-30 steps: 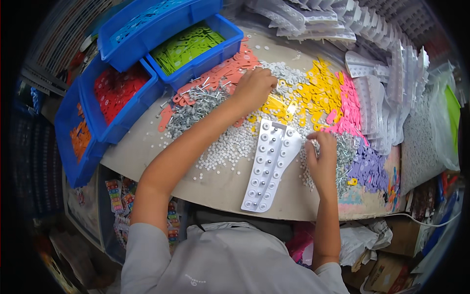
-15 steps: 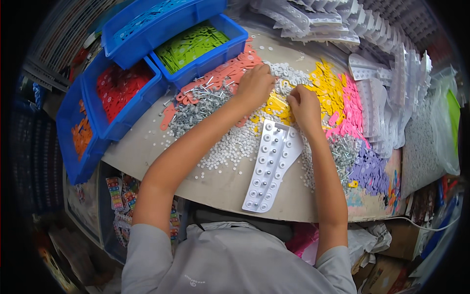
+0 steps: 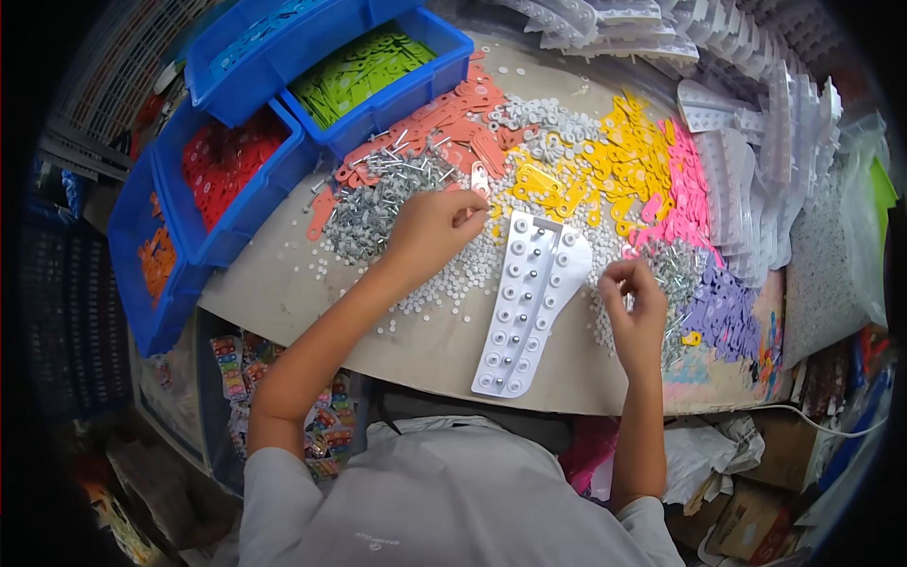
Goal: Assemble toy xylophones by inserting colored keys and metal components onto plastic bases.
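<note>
On the table in front of me lies a white plastic jig (image 3: pixel 531 302), narrow at the near end, with rows of round white studs and a middle line of metal pins. My left hand (image 3: pixel 435 234) is closed in a pinch left of the jig's far end. A small flat white strip with a hole (image 3: pixel 479 178) shows at its fingertips. To the right of the jig, my right hand (image 3: pixel 636 307) has its fingers curled together beside the metal pins (image 3: pixel 675 274). Whatever it holds, if anything, is hidden.
Heaps of coral strips (image 3: pixel 406 137), yellow strips (image 3: pixel 633 151), pink strips (image 3: pixel 690 189), purple strips (image 3: pixel 723 317) and grey metal pins (image 3: pixel 378 203) surround the jig. White discs (image 3: pixel 444 283) are scattered nearby. Blue bins (image 3: pixel 331 142) stand left; more white jigs (image 3: pixel 737 189) pile up right.
My left hand has moved nearer and left from the white strips, with a white strip now at its fingertips. My right hand has come back from the yellow strips toward the right-hand pins.
</note>
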Available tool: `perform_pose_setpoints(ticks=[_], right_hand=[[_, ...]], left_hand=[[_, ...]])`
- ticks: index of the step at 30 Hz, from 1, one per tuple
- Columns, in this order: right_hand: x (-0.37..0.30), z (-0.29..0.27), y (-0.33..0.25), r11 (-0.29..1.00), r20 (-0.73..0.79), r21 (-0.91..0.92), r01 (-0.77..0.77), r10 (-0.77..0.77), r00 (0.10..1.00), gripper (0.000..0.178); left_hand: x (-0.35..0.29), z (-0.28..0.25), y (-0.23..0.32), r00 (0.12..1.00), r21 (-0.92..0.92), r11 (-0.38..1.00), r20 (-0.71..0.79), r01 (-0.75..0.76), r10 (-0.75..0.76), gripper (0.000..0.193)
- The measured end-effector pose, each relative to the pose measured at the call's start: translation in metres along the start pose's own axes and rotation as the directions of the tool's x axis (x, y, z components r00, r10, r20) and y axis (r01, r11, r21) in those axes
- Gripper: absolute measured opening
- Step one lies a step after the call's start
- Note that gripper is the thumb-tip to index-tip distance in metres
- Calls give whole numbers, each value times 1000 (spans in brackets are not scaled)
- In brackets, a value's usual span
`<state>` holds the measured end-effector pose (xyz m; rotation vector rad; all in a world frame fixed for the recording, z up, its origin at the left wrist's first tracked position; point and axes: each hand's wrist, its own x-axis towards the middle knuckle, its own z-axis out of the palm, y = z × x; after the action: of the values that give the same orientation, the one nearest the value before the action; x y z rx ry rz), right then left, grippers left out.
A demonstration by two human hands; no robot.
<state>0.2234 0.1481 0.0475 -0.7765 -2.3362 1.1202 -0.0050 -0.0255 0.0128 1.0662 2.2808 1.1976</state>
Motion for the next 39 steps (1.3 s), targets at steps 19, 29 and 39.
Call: perform_pose_setpoints(ticks=[19,29,39], right_hand=[[-65,30,-29,997,258,73,4,-23,966,7],[-73,38,-25,979,191,-114,166,-143,971,15],[-74,42,-15,854,173,-245,460,-428,887,24]], left_hand=[[-94,9,31,971,-565,792,178,232,-158,6],[-110,35,28,968,-128,967,91,-220,233,9],[-109,39,19,899,48,899,-34,-436,437,14]])
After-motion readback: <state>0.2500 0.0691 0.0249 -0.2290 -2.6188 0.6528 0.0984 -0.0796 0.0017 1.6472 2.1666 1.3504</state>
